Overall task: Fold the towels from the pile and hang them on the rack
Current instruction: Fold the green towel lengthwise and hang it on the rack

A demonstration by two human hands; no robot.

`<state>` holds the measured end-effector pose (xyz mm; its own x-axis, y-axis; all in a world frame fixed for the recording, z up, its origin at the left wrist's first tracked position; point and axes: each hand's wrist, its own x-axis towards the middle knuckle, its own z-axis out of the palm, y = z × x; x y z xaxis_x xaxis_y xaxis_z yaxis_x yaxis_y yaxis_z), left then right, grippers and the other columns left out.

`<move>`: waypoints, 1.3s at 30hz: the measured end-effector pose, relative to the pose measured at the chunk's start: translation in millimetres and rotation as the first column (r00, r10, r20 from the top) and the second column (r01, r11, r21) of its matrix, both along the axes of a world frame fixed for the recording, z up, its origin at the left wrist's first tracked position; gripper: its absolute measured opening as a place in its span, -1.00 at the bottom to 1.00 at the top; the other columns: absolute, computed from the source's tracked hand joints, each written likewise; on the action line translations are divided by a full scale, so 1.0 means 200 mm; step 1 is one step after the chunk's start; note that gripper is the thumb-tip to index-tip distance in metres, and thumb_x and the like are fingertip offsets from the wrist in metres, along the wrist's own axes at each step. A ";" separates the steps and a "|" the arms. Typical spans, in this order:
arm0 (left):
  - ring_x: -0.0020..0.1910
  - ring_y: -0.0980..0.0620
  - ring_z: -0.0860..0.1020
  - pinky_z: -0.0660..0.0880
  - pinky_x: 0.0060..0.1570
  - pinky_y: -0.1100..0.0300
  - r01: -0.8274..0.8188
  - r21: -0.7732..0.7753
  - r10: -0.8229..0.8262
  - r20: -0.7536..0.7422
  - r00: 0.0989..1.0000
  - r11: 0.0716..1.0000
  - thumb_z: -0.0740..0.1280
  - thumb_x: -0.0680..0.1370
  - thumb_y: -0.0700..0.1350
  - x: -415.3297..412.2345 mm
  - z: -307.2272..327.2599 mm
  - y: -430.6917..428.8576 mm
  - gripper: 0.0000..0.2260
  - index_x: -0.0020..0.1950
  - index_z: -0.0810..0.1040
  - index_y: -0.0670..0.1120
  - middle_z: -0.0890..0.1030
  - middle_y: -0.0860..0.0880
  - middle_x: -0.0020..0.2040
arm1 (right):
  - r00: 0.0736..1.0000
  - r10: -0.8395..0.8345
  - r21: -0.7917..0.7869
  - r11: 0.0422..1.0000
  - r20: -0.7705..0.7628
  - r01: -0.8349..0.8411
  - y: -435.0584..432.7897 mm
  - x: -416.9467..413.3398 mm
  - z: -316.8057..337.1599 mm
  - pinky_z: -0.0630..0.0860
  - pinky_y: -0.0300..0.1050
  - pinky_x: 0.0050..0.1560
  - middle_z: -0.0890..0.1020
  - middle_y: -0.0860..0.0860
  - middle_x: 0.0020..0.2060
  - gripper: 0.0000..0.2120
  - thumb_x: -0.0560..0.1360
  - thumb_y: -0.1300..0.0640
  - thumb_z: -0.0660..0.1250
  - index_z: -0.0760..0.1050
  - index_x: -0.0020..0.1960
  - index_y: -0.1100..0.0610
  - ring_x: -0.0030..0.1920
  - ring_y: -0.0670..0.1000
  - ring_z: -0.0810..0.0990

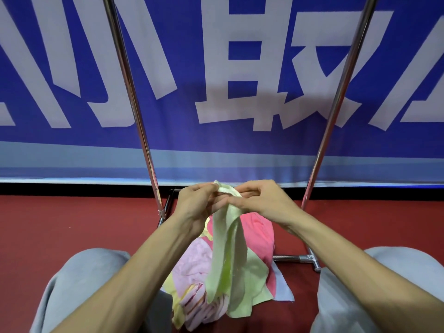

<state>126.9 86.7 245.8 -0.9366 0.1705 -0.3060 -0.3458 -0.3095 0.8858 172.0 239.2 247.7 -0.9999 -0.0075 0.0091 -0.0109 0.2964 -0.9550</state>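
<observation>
Both hands are raised close together over the pile, the left hand (194, 203) and the right hand (262, 200) each pinching the top edge of a pale green towel (228, 255) between thumb and curled fingers. The towel hangs down from them in a long, loosely gathered strip, and its lower end rests on the pile of towels (192, 267) on the red floor (72, 224). That pile lies between the person's grey-trousered knees (79, 280) and holds a bright pink towel (259, 234), a light pink one, yellow and striped pieces, and a pale blue cloth (283, 287) sticking out on the right. The rack's two chrome uprights (134, 99) rise just beyond the hands, one on each side, and its base bar (288, 258) runs along the floor beside the pile on the right. Behind the rack hangs a blue banner (187, 44) with large white characters.
</observation>
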 end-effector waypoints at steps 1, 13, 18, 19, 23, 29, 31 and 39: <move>-0.42 0.00 0.63 0.61 -0.35 0.24 -0.007 0.006 0.007 -0.001 1.000 1.000 0.31 0.55 -0.32 0.00 0.00 0.00 -0.91 -0.06 0.55 -0.36 0.62 -0.21 -0.29 | 1.000 0.022 0.040 0.999 -0.021 -0.021 0.00 0.00 0.00 0.59 -0.22 -0.11 0.72 0.02 -0.20 -0.75 0.34 0.20 0.54 0.64 0.00 0.15 -0.19 -0.07 0.69; -0.16 0.04 0.57 0.48 -0.18 0.26 -0.008 -0.483 -0.182 -0.345 0.921 0.875 0.29 0.50 -0.33 -0.03 0.00 -0.04 -0.73 0.17 0.51 -0.13 0.61 -0.08 -0.10 | 0.989 -0.101 0.021 0.994 -0.108 0.104 0.12 -0.02 0.07 0.48 -0.37 -0.29 0.63 -0.05 -0.39 -0.86 0.40 0.41 0.43 0.64 -0.09 0.23 -0.38 -0.22 0.55; 0.31 0.20 0.37 0.31 0.25 0.27 0.085 -0.807 -0.611 -0.369 0.700 0.585 0.47 0.39 -0.23 -0.05 -0.06 -0.02 -0.35 0.43 0.36 0.06 0.43 0.13 0.31 | 0.993 -0.037 0.066 0.997 -0.116 0.045 0.18 0.01 0.12 0.51 -0.30 -0.22 0.65 0.10 -0.31 -0.83 0.33 0.37 0.50 0.64 -0.07 0.30 -0.30 -0.11 0.58; 0.32 0.21 0.38 0.31 0.29 0.25 0.090 -0.837 -0.659 -0.353 0.664 0.540 0.49 0.39 -0.16 -0.06 -0.06 -0.02 -0.37 0.43 0.38 0.06 0.44 0.15 0.32 | 0.992 -0.029 0.065 0.997 -0.125 0.038 0.18 0.02 0.13 0.51 -0.30 -0.21 0.66 0.11 -0.29 -0.82 0.33 0.36 0.50 0.64 -0.07 0.30 -0.28 -0.10 0.58; 0.17 0.18 0.55 0.45 0.27 0.14 0.186 -0.821 -0.714 -0.330 0.618 0.540 0.47 0.45 -0.04 -0.04 -0.05 -0.01 -0.63 0.24 0.55 -0.01 0.61 0.11 0.16 | 0.980 -0.075 0.010 0.997 -0.183 0.078 0.18 0.01 0.14 0.52 -0.33 -0.20 0.67 0.07 -0.26 -0.84 0.35 0.36 0.48 0.64 -0.06 0.33 -0.26 -0.13 0.60; -0.06 0.19 0.57 0.51 -0.04 0.30 0.105 -0.787 -0.605 -0.374 0.703 0.608 0.48 0.42 0.04 0.05 -0.06 0.08 -0.74 -0.01 0.48 0.03 0.60 0.12 -0.05 | 0.971 -0.150 -0.080 0.987 -0.184 0.137 0.17 0.00 0.13 0.55 -0.27 -0.21 0.66 0.19 -0.20 -0.83 0.38 0.36 0.46 0.63 -0.03 0.34 -0.22 -0.01 0.61; -0.03 0.12 0.57 0.51 0.00 0.18 0.033 -0.826 -0.614 -0.392 0.685 0.563 0.45 0.45 0.04 0.06 -0.10 0.09 -0.73 0.05 0.50 -0.03 0.61 0.06 -0.02 | 0.972 -0.149 -0.085 0.987 -0.184 0.135 0.16 -0.01 0.12 0.54 -0.27 -0.23 0.66 0.21 -0.21 -0.84 0.39 0.36 0.46 0.63 -0.03 0.35 -0.23 -0.01 0.60; -0.23 -0.14 0.46 0.41 -0.25 -0.01 -0.288 -0.869 -0.590 -0.487 0.644 0.403 0.17 0.42 -0.25 -0.02 -0.08 0.05 -0.92 -0.24 0.43 -0.16 0.50 -0.07 -0.31 | 0.897 -0.389 -0.141 0.920 -0.209 0.366 0.21 -0.09 0.09 0.52 -0.24 -0.15 0.62 -0.01 -0.29 -0.90 0.44 0.35 0.39 0.64 -0.07 0.25 -0.26 -0.11 0.55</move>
